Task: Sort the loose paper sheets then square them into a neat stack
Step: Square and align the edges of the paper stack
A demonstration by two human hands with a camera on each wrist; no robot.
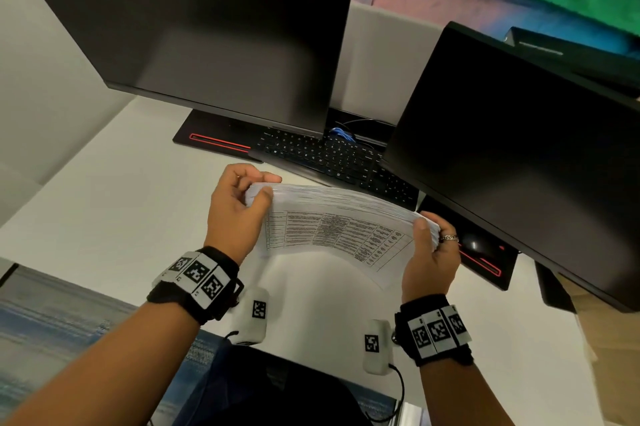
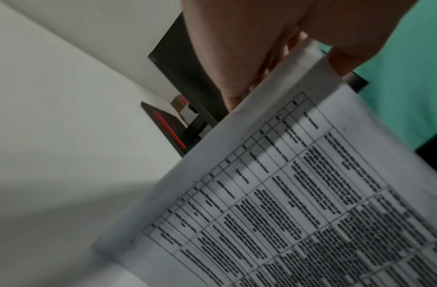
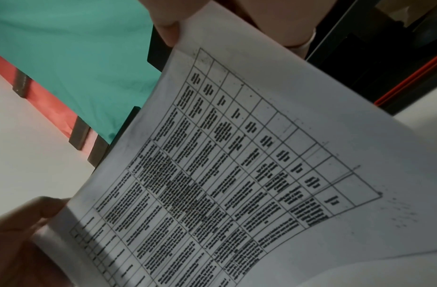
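A thick stack of white paper sheets (image 1: 332,228), its front sheet printed with a table, is held on edge above the white desk (image 1: 121,200). My left hand (image 1: 265,188) pinches the stack's left end between thumb and fingers. My right hand (image 1: 431,228), with a ring on one finger, pinches the right end. The stack bows slightly between them and its top edges look nearly flush. In the left wrist view, the printed sheet (image 2: 298,194) runs down from my left hand (image 2: 288,77). In the right wrist view, the same sheet (image 3: 237,165) runs between my right hand (image 3: 232,33) and the left hand (image 3: 28,233).
Two dark monitors (image 1: 214,44) (image 1: 519,148) stand behind the hands, each on a black base with a red stripe (image 1: 218,143). A black keyboard (image 1: 329,158) lies just beyond the stack, and a black mouse (image 1: 474,245) sits under the right monitor. The desk's near edge is close to my body.
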